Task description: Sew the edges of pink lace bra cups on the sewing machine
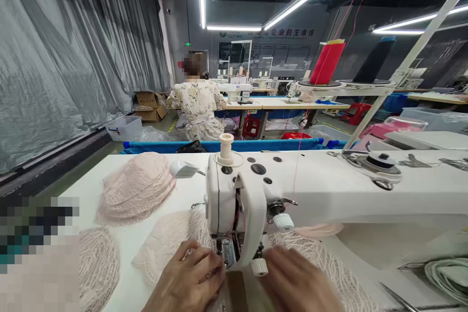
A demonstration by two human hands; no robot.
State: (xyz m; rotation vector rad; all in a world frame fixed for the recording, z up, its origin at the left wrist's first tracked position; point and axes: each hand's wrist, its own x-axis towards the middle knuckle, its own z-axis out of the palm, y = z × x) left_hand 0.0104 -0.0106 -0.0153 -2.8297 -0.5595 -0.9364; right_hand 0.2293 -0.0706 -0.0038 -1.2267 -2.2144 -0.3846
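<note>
A white sewing machine (pixel 234 195) stands in front of me, its needle area partly hidden by its own head and my fingers. My left hand (pixel 193 278) is at the left of the presser foot, its bent fingers closed on pale pink lace. To the right of the foot, my right hand (pixel 298 280) is smeared by motion, its fingers over the lace fabric (pixel 314 253) that spreads under the machine arm. One pale lace cup piece (pixel 161 243) lies left of the machine head. What my right fingers hold, if anything, cannot be made out.
A stack of pink lace cups (pixel 141 185) and another lace pile (pixel 98 268) lie on the left of the table. Scissors-like metal tips (pixel 398 297) lie at lower right. Red (pixel 327 61) and black (pixel 375 61) thread cones stand above. A person (pixel 197 102) sits ahead.
</note>
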